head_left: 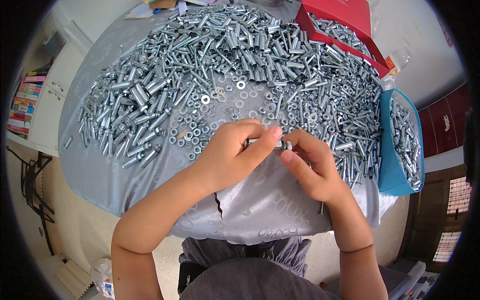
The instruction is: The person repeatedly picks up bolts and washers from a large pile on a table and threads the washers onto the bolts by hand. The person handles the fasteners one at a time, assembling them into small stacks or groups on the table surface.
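Above the near part of the table, my left hand (232,155) is closed round a silver sleeve anchor bolt (280,145), its thumb lying along the metal sleeve. The bolt lies roughly level, with its nut end pointing right. At that end my right hand (317,167) has its fingers curled in, thumb and fingertips close about the nut. Part of the bolt is hidden under my left thumb and fingers. Just beyond my hands lie loose nuts (196,131) and flat washers (240,85).
A big heap of metal sleeves (240,42) and bolts covers the far table. Assembled anchors (142,100) lie at left. A red box (377,62) and a blue fabric bin (390,172), both holding hardware, stand at right. The grey tablecloth (272,210) has a tear near my left forearm.
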`<state>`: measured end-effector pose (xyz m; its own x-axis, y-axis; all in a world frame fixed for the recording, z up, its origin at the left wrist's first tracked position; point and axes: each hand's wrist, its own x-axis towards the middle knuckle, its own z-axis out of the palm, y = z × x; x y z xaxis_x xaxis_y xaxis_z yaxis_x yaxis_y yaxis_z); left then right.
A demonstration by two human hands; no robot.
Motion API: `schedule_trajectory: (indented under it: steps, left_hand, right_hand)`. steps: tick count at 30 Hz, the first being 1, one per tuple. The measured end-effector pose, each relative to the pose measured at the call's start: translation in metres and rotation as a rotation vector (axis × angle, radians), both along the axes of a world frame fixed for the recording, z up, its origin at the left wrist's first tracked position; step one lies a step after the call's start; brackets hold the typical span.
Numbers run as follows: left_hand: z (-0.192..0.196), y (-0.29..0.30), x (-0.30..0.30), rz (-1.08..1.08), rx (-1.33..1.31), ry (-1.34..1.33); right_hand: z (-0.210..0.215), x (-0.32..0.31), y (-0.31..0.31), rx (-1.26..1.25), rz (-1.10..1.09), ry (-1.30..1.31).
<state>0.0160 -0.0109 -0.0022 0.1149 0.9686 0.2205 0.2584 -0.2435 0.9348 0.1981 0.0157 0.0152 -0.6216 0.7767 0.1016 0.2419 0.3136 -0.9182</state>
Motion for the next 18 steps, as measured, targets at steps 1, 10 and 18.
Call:
schedule_trajectory:
  steps: [1, 10, 18]
  left_hand:
    - [-0.0003, -0.0001, -0.0006, 0.001, 0.035, 0.033]
    - [0.0027, -0.0015, -0.0025, -0.019, 0.260, 0.246]
    - [0.0018, -0.0017, -0.0021, -0.081, 0.208, 0.190]
  right_hand:
    - [0.0027, 0.0011, 0.0012, -0.010, 0.024, -0.029]
    - [0.0012, 0.0031, 0.0060, -0.214, 0.046, 0.010]
    - [-0.0010, 0.0051, 0.0070, -0.233, 0.009, 0.036]
